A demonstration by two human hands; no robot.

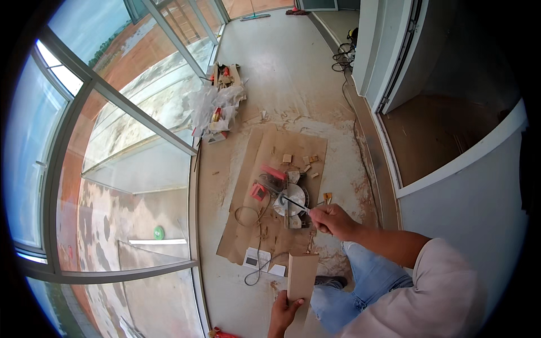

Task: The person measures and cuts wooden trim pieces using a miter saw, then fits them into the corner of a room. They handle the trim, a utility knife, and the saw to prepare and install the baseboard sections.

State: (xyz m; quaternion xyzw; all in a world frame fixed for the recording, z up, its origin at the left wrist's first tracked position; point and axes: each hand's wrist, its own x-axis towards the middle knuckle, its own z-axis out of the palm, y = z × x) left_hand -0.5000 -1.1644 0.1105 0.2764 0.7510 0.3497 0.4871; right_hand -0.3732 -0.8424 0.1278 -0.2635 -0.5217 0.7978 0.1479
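My left hand [284, 312] grips the side of a light brown board [302, 276], thumb across its face, held upright near the bottom of the view. My right hand [333, 221] is closed around the pale end of a thin, dark-shafted tool [296, 203] that looks like a screwdriver. Its shaft points left, over a miter saw [294, 195] with a round whitish base and red parts. Whether the tip touches the saw I cannot tell. The saw sits on a flattened brown cardboard sheet [239, 228].
Small wood offcuts [287, 159] lie beyond the saw. A cord [260, 231] loops left of it, near white papers [257, 258]. Plastic bags and boxes [217, 110] stand by the glass wall. Another cable [360, 149] runs along the right doorway. Dust covers the floor.
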